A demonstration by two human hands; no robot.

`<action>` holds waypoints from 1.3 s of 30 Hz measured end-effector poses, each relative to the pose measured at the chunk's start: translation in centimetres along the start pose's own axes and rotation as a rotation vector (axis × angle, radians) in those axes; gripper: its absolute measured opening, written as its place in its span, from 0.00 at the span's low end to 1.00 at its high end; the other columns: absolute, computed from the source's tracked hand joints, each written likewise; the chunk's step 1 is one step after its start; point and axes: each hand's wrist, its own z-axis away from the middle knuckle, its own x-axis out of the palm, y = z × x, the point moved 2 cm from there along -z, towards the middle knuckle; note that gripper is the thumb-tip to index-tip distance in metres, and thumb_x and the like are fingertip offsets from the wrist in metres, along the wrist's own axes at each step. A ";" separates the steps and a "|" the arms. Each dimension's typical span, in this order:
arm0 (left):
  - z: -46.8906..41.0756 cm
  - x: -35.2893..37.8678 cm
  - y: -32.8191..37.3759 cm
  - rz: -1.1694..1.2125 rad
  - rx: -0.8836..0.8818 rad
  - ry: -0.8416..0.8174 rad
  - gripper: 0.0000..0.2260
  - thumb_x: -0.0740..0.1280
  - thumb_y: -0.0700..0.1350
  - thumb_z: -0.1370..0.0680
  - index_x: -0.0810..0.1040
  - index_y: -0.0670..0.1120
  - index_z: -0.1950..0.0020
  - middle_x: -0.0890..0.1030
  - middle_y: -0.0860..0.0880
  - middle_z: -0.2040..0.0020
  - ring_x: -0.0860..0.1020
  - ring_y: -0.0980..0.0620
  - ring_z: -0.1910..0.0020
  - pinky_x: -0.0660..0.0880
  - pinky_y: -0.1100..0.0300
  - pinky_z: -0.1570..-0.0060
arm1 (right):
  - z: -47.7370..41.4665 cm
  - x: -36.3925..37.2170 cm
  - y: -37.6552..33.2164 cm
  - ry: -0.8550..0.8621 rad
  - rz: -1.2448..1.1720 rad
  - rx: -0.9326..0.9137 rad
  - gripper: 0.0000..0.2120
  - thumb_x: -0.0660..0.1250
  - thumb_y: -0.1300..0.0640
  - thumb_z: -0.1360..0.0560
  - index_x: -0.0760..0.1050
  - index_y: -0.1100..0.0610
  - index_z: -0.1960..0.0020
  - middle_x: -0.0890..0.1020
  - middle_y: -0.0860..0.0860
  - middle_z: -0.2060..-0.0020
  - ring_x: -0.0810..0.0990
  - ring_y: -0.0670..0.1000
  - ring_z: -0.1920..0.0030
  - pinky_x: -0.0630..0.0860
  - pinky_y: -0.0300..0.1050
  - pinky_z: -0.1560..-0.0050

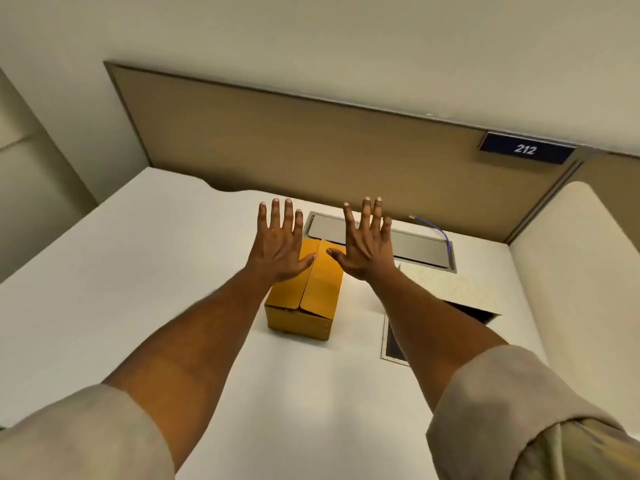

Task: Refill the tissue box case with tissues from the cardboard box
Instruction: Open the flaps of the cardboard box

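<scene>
A closed yellow-brown cardboard box (304, 299) sits on the white desk (138, 271), its two top flaps meeting along the middle. My left hand (280, 242) and my right hand (367, 242) are raised above its far end, palms down, fingers spread wide, holding nothing. To the right of the box lies a pale patterned tissue box case (450, 289) with a dark opening at its near side, partly hidden behind my right forearm. No tissues are visible.
A grey recessed cable tray (415, 245) runs along the desk's back edge, with a blue cable (443, 233) at its right end. A tan partition panel (311, 140) rises behind, bearing a dark sign reading 212 (526, 148). A cream partition (571, 271) closes the right side.
</scene>
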 end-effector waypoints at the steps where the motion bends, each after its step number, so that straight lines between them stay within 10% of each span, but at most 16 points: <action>1: 0.1 0.7 0.1 -0.005 -0.024 -0.053 0.45 0.37 0.72 0.29 0.48 0.40 0.24 0.52 0.34 0.23 0.49 0.31 0.25 0.42 0.32 0.30 | 0.0 0.7 -0.2 -0.034 0.008 0.002 0.47 0.51 0.26 0.28 0.39 0.53 0.21 0.43 0.65 0.23 0.37 0.67 0.24 0.45 0.65 0.27; 21: 0.0 9.0 2.2 0.176 0.079 -0.158 0.44 0.39 0.73 0.29 0.44 0.42 0.23 0.48 0.37 0.22 0.48 0.34 0.24 0.41 0.34 0.29 | -5.4 9.4 -3.3 -0.444 -0.178 0.163 0.38 0.50 0.29 0.25 0.57 0.50 0.23 0.67 0.59 0.27 0.51 0.67 0.24 0.51 0.66 0.28; 39: -0.7 7.9 1.1 0.210 0.158 -0.137 0.39 0.46 0.65 0.26 0.51 0.41 0.24 0.55 0.38 0.23 0.53 0.37 0.24 0.46 0.36 0.28 | -6.6 10.0 -2.2 -0.328 -0.598 0.386 0.32 0.61 0.39 0.23 0.63 0.61 0.31 0.69 0.61 0.34 0.67 0.62 0.34 0.70 0.58 0.39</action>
